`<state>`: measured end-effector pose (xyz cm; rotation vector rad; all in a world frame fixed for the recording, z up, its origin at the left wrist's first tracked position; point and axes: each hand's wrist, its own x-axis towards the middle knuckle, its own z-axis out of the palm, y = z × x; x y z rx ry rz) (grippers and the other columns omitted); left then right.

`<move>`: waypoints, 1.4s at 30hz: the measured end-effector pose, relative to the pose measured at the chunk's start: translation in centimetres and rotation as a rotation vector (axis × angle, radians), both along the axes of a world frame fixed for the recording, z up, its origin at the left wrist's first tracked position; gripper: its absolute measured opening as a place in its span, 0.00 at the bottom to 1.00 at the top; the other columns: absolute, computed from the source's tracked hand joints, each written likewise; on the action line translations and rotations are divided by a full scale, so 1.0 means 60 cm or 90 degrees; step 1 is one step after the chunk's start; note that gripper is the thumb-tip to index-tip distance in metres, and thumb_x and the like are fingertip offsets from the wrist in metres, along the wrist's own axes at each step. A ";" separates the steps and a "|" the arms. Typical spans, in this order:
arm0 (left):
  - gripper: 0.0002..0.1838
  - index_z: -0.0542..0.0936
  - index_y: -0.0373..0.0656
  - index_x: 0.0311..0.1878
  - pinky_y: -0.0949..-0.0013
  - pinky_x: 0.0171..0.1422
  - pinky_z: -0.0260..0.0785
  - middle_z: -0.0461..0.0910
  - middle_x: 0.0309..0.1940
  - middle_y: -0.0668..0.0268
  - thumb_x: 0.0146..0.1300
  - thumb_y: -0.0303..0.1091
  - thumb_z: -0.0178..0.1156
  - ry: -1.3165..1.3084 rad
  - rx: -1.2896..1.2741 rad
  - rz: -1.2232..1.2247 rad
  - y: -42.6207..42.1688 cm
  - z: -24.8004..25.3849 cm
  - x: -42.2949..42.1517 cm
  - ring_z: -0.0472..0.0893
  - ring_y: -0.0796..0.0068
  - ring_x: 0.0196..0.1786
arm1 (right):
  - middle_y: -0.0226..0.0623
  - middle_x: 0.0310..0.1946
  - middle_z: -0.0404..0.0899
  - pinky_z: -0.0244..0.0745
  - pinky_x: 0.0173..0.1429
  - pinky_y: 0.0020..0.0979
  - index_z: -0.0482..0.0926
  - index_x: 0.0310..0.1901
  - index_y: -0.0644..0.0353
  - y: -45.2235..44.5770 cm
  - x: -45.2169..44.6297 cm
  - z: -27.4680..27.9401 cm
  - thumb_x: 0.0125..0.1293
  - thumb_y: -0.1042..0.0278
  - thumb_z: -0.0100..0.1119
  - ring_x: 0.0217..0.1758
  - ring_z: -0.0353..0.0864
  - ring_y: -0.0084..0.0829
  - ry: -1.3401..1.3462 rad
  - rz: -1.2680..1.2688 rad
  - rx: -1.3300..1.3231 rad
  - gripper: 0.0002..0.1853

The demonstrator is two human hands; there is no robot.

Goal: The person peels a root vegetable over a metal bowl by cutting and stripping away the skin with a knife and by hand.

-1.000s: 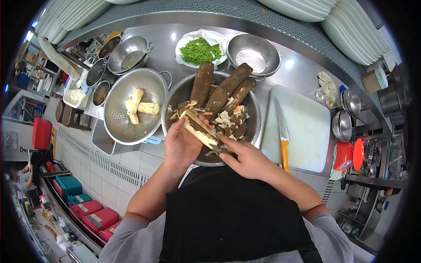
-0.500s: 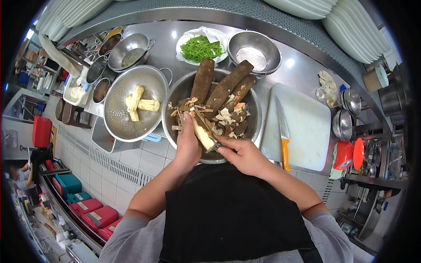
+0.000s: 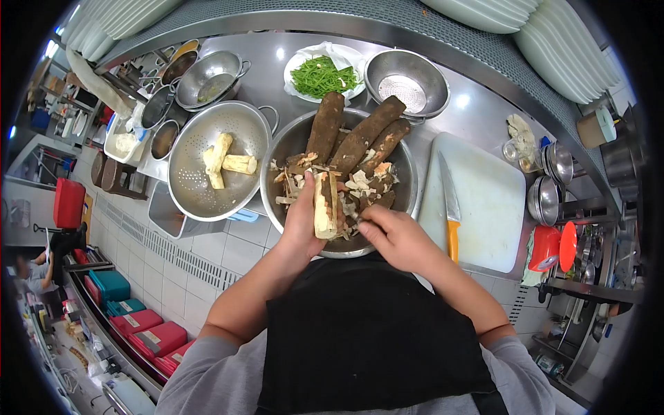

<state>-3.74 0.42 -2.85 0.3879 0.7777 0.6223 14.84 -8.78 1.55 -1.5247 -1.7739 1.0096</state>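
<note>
My left hand [image 3: 301,225] is wrapped round a partly peeled cassava piece [image 3: 324,214], its pale flesh facing up and a strip of brown skin on its right side. Just to the right, my right hand [image 3: 391,235] is closed, its fingertips near the peelings; what it grips is too small and hidden to make out. Both hands are over the near part of a metal bowl [image 3: 269,181]. Several unpeeled brown cassava roots [image 3: 366,135] lean at the bowl's far side, above loose peelings [image 3: 360,183].
Left of the bowl, a colander [image 3: 187,166] holds peeled cassava pieces [image 3: 220,162]. An orange-handled knife [image 3: 451,207] lies on the white cutting board [image 3: 487,207] at right. Behind are a plate of green vegetables [image 3: 321,76] and another metal colander [image 3: 432,86].
The cassava piece has turned more upright in my left hand, showing a wider pale side. My right hand has moved away from it, to the right. The view has shifted slightly.
</note>
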 end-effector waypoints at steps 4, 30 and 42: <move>0.34 0.78 0.39 0.53 0.69 0.29 0.64 0.74 0.26 0.69 0.78 0.64 0.39 0.049 0.026 0.041 0.000 -0.005 0.014 0.73 0.76 0.27 | 0.47 0.39 0.84 0.78 0.46 0.48 0.78 0.50 0.56 0.000 -0.016 0.021 0.74 0.55 0.56 0.42 0.84 0.53 -0.033 0.047 0.031 0.14; 0.27 0.75 0.41 0.58 0.64 0.42 0.76 0.80 0.41 0.63 0.81 0.56 0.40 0.047 -0.071 0.148 -0.015 0.025 0.044 0.80 0.70 0.37 | 0.43 0.24 0.76 0.72 0.35 0.38 0.77 0.38 0.64 0.002 -0.017 -0.008 0.75 0.62 0.57 0.29 0.79 0.42 0.087 0.037 0.007 0.12; 0.24 0.75 0.42 0.55 0.61 0.49 0.78 0.81 0.43 0.61 0.81 0.53 0.40 0.021 -0.050 0.080 -0.026 0.022 0.034 0.83 0.70 0.45 | 0.41 0.26 0.77 0.72 0.37 0.35 0.77 0.38 0.63 0.002 -0.023 -0.044 0.74 0.62 0.60 0.29 0.78 0.35 0.129 0.027 0.025 0.12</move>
